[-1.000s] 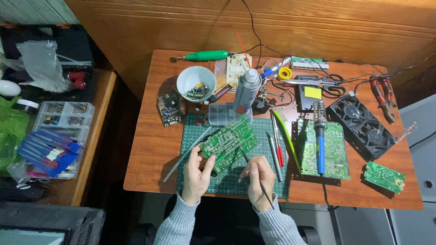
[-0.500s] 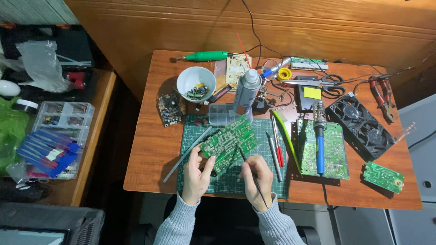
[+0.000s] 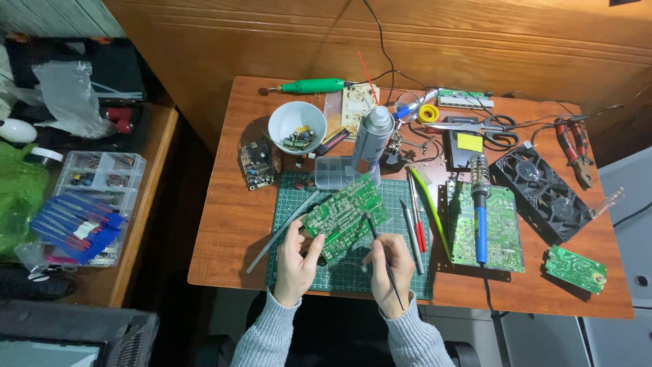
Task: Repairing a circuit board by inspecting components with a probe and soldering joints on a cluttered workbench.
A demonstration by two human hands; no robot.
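Left hand (image 3: 297, 261) pinches the lower edge of the green circuit board (image 3: 345, 215), tilting it above the cutting mat (image 3: 407, 282) on the wooden surface (image 3: 224, 224). Right hand (image 3: 390, 265) is closed round a thin dark probe (image 3: 377, 248) whose tip touches the board's face. Just right of the board lie red-handled tools (image 3: 418, 231); behind it stands a spray can (image 3: 372, 139). Light, stiff and probably fragile, the board seems best held by its bare edges.

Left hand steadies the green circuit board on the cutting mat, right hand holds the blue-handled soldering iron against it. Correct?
Not quite. In the head view the right hand holds a thin dark probe; the blue-handled soldering iron lies untouched to the right. The left hand does steady the green circuit board on the green cutting mat.
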